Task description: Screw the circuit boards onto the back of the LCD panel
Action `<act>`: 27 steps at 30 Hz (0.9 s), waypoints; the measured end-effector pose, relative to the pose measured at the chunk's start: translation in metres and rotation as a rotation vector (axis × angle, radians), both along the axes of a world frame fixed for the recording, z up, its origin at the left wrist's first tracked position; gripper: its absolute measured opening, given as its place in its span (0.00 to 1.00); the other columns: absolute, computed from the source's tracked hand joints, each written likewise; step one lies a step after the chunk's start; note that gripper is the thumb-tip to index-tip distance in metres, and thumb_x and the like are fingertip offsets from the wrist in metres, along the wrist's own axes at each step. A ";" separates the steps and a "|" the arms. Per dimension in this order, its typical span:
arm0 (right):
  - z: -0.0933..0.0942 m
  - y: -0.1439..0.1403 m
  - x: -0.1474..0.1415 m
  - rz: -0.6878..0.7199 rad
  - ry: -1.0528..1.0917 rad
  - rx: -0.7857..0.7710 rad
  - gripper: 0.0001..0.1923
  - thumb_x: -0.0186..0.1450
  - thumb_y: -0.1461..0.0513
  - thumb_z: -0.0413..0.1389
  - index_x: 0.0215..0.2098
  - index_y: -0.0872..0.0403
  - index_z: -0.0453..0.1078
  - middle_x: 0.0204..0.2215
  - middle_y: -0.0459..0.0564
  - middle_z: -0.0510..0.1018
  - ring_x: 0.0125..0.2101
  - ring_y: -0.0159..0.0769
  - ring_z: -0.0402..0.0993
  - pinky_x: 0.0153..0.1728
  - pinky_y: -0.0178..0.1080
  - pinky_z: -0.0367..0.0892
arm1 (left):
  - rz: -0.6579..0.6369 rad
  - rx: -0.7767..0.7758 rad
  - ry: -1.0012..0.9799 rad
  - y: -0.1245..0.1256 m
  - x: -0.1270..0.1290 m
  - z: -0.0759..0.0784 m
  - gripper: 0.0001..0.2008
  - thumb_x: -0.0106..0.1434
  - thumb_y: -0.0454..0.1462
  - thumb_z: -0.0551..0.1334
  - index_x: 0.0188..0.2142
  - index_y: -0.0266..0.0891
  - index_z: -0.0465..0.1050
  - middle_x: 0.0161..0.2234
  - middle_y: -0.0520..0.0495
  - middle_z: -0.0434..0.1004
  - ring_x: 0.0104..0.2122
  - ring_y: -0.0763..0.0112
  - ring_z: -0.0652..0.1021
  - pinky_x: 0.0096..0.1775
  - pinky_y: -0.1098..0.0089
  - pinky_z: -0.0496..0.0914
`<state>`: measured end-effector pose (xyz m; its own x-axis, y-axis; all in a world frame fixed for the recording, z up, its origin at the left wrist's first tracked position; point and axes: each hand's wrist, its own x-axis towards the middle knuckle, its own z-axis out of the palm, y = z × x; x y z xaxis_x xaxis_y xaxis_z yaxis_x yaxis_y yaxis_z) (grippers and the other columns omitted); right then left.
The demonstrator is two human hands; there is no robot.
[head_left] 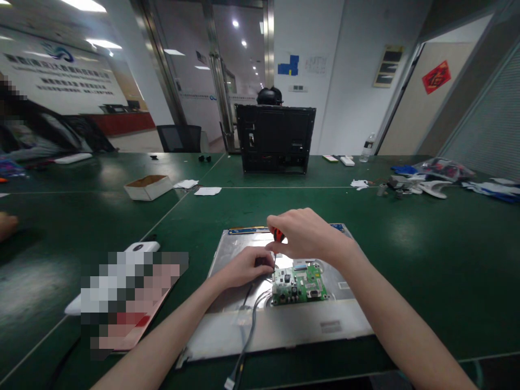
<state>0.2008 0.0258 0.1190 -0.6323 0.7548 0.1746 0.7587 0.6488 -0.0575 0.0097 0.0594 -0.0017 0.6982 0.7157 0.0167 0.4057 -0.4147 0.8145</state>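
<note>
Screwdriver (pixel 278 238) is standing nearly upright, tip down by the green circuit board (pixel 299 283); my right hand (pixel 306 234) fingers are pinching its red handle, my left hand (pixel 248 266) fingers are pressing together on the metal panel (pixel 284 325). No writing is reading clearly.

Both forearms extended; right hand (pixel 306 234) fisted, left hand (pixel 246 266) curled.

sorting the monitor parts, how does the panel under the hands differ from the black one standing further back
The silver monitor panel lies flat, near the table edge; the black monitor back cover stands upright farther across the table. The silver panel carries a green circuit board and cables; the black cover shows only dark recesses. Both are rectangular and rest on the green table.
</note>
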 end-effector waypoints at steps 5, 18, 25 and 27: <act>-0.001 -0.001 0.001 0.038 0.053 -0.039 0.08 0.61 0.64 0.54 0.40 0.55 0.67 0.36 0.49 0.78 0.30 0.32 0.68 0.25 0.36 0.49 | 0.011 0.028 -0.004 -0.001 0.000 0.002 0.02 0.56 0.32 0.62 0.29 0.37 0.75 0.28 0.51 0.75 0.30 0.69 0.73 0.34 0.71 0.66; -0.002 -0.001 0.000 0.059 0.049 -0.010 0.10 0.63 0.60 0.55 0.42 0.55 0.66 0.37 0.50 0.78 0.29 0.32 0.68 0.25 0.36 0.49 | -0.005 0.046 0.009 0.001 0.000 -0.001 0.03 0.57 0.31 0.62 0.31 0.37 0.75 0.28 0.51 0.75 0.30 0.69 0.74 0.34 0.71 0.66; -0.002 0.000 -0.001 0.023 0.040 0.004 0.08 0.62 0.65 0.53 0.41 0.55 0.66 0.35 0.49 0.79 0.28 0.32 0.67 0.24 0.36 0.47 | 0.016 0.064 0.041 -0.001 0.000 0.001 0.03 0.55 0.31 0.62 0.30 0.37 0.74 0.28 0.52 0.74 0.30 0.70 0.72 0.34 0.71 0.65; -0.002 0.001 -0.002 -0.006 0.021 0.021 0.07 0.64 0.62 0.54 0.41 0.54 0.66 0.33 0.49 0.79 0.28 0.32 0.68 0.24 0.36 0.46 | 0.027 0.057 0.050 -0.002 0.000 0.002 0.03 0.55 0.31 0.62 0.30 0.37 0.75 0.28 0.52 0.74 0.30 0.70 0.73 0.34 0.71 0.65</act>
<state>0.1988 0.0269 0.1165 -0.6241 0.7545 0.2031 0.7612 0.6457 -0.0597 0.0098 0.0578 0.0002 0.6795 0.7333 0.0234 0.4572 -0.4482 0.7682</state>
